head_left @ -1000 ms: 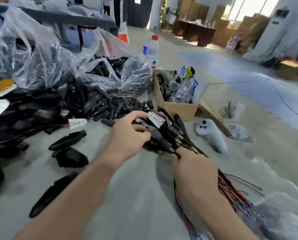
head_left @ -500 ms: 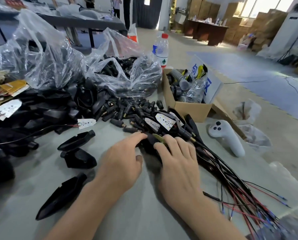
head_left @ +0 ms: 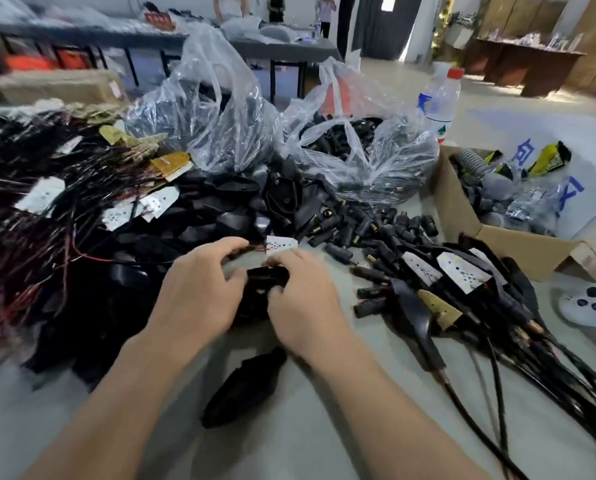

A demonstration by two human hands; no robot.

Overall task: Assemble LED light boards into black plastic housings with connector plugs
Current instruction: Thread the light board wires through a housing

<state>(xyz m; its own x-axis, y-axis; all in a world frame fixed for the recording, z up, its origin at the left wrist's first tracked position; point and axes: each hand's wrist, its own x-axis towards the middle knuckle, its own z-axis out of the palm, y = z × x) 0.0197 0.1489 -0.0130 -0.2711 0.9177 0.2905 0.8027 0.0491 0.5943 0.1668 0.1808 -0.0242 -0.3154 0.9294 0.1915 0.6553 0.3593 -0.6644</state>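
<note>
Now, nearest us a spare black housing (head_left: 244, 389) lies on the table (head_left: 324, 445). Just beyond, our left hand (head_left: 199, 292) and right hand (head_left: 303, 299) meet on another housing (head_left: 265, 278), fingers curled round it, pinching it from both sides. An LED board (head_left: 281, 244) lies just past our fingertips. We should steady the shell, seat the board flat, keep wires unpinched. Farther off, connector plugs (head_left: 369, 226) lie scattered before the plastic bags (head_left: 358, 157).

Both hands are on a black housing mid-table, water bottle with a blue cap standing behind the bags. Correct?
Nearly. In the head view the water bottle has a red cap, not blue. The left hand and right hand are on the black housing.
</note>
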